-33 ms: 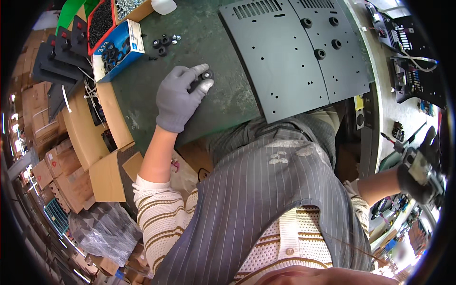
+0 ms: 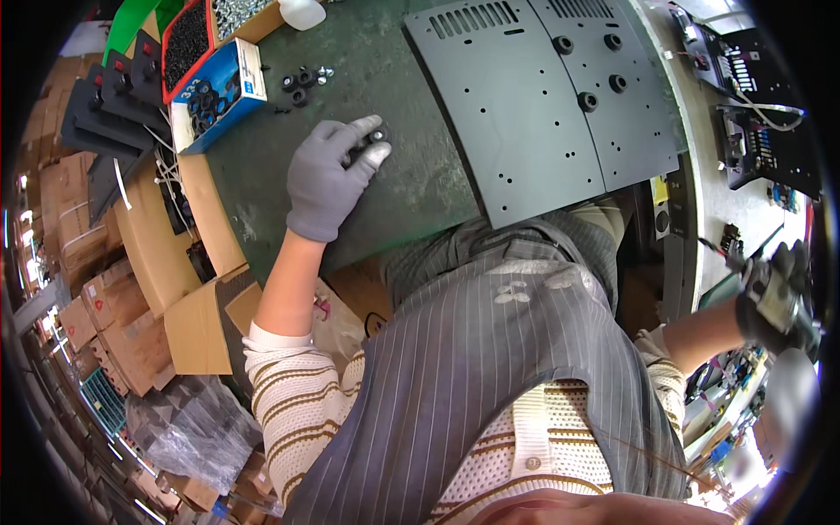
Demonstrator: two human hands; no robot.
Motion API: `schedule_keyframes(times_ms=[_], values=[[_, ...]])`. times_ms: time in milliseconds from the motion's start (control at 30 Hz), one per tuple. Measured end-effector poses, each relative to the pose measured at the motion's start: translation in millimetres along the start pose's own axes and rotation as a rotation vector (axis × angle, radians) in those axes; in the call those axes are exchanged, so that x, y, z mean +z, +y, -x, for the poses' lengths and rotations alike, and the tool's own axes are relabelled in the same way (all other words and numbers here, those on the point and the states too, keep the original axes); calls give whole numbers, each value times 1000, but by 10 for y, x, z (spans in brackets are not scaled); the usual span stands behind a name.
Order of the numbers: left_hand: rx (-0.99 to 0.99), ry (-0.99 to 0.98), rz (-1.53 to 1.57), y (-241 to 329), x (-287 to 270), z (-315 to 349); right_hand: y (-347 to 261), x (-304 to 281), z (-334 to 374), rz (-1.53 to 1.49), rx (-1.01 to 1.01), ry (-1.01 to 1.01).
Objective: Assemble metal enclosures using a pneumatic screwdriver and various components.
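Note:
My left hand (image 2: 328,179), in a grey glove, rests over the dark green table with thumb and forefinger pinching a black rubber foot (image 2: 377,136) that has a shiny metal centre. To its right lies a dark grey metal panel (image 2: 525,131) with slots and small holes. Four-sided in layout, several black rubber feet (image 2: 588,102) sit on the panel's right part. At the far right edge my right hand (image 2: 779,306), also gloved, is wrapped round a screwdriver (image 2: 774,297) with a thin shaft pointing up-left; the picture's rim blurs its details.
Loose rubber feet (image 2: 300,86) and small screws lie beyond my left hand. A blue box (image 2: 219,114) of black rings and a red tray (image 2: 186,44) of dark screws stand at the left. Black assemblies (image 2: 744,140) occupy the right bench. Cardboard cartons (image 2: 197,328) stand lower left.
My right hand and the screwdriver have shifted slightly, with the fingers changing position. The rubber foot in my left fingers has tilted or moved a little; the panel looks nearly the same.

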State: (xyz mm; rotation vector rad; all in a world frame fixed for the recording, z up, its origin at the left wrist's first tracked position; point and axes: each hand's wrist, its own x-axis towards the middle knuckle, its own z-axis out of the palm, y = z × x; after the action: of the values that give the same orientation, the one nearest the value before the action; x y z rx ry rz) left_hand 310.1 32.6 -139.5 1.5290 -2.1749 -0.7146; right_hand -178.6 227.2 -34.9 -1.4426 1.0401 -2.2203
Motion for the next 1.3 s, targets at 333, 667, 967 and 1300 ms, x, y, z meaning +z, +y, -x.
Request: schedule_keyframes(times_ms=[333,667,967,1300], values=[[307,154,143,64,71,-1039,1082,2130,-384,-249,519,-71],[348,68,80,51,312,-1333,1754,3245,-575,-313,497,-210],[234,20,152,3,377,-1349,2063,3411,-443,-423,560,-195],[287,77,116,-8,390,-1348,2022,3384,-385,-310,411,-273]])
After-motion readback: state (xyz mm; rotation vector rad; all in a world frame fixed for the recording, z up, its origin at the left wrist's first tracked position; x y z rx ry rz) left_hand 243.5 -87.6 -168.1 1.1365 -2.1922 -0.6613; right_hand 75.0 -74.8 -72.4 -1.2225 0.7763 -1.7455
